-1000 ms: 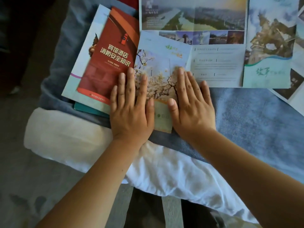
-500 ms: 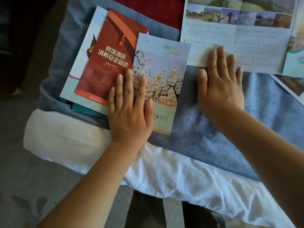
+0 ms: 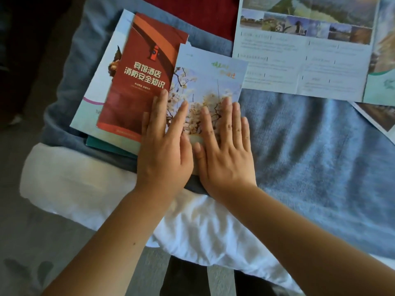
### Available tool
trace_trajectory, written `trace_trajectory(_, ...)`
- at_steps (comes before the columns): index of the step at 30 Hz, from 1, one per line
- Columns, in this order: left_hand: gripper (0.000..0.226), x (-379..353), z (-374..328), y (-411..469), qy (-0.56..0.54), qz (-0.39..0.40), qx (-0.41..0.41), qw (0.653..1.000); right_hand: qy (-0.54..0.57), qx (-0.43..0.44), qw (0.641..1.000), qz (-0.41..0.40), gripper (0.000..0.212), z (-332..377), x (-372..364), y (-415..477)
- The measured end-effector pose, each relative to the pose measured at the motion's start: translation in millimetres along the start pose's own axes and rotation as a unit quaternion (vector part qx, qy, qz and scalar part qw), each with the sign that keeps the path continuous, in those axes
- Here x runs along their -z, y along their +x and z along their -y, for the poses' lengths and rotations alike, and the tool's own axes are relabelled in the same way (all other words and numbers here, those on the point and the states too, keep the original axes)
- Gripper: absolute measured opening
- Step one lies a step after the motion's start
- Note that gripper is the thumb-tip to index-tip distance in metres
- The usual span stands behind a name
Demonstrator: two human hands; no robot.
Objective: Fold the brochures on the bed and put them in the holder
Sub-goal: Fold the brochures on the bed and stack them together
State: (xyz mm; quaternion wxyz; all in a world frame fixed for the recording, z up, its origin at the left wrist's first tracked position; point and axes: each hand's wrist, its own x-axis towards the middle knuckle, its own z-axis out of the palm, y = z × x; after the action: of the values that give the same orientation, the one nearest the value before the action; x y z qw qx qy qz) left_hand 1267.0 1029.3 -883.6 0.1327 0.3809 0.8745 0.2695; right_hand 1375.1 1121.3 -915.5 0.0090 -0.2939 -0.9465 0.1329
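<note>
A folded brochure with white blossoms on a pale blue cover (image 3: pixel 210 80) lies on the blue blanket (image 3: pixel 310 150). Both my hands lie flat on its lower half, fingers straight: my left hand (image 3: pixel 163 144) on its left edge, my right hand (image 3: pixel 224 150) on its right part. Left of it a red folded brochure with white Chinese lettering (image 3: pixel 141 77) rests on a stack of other folded brochures (image 3: pixel 96 90). An unfolded brochure with landscape photos and text panels (image 3: pixel 303 52) lies spread at the upper right. No holder is in view.
A white sheet (image 3: pixel 70 189) covers the bed's near edge below the blanket. Another open brochure (image 3: pixel 378 116) pokes in at the right edge. A red cloth (image 3: pixel 192 13) lies at the top. Grey floor (image 3: pixel 32 253) shows at the lower left.
My right hand has come back from the unfolded brochure at the upper right and now presses flat on the blossom brochure beside my left hand, which stayed put.
</note>
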Motion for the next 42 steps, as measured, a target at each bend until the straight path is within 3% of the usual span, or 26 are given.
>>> trace_trajectory(8, 0.046, 31, -10, 7, -0.251, -0.14, 0.038, 0.957, 0.017, 0.006, 1.0, 0.021, 0.07, 6, 8, 2)
trace_trajectory(15, 0.054, 56, -1, 38, -0.405, -0.105, 0.126, 0.899, 0.04, -0.008, 0.999, 0.029, 0.071, 40, 6, 30)
trace_trajectory(20, 0.051, 77, 36, 57, -0.358, -0.1, 0.089, 0.924, 0.104, -0.033, 0.994, 0.023, 0.071, 80, -1, 59)
trace_trajectory(28, 0.042, 89, 84, 61, -0.132, -0.084, -0.019, 0.988, 0.101, -0.033, 0.994, 0.011, 0.071, 104, -8, 63)
trace_trajectory(32, 0.044, 87, 87, 58, -0.001, -0.059, 0.037, 0.998, 0.114, -0.02, 0.993, 0.003, 0.073, 101, -5, 62)
trace_trajectory(38, 0.045, 80, 79, 54, -0.024, -0.098, 0.102, 0.99, 0.184, -0.08, 0.98, -0.005, 0.092, 101, 1, 62)
trace_trajectory(42, 0.046, 76, 69, 49, -0.005, -0.094, 0.098, 0.991, 0.208, -0.091, 0.974, -0.014, 0.088, 108, 2, 61)
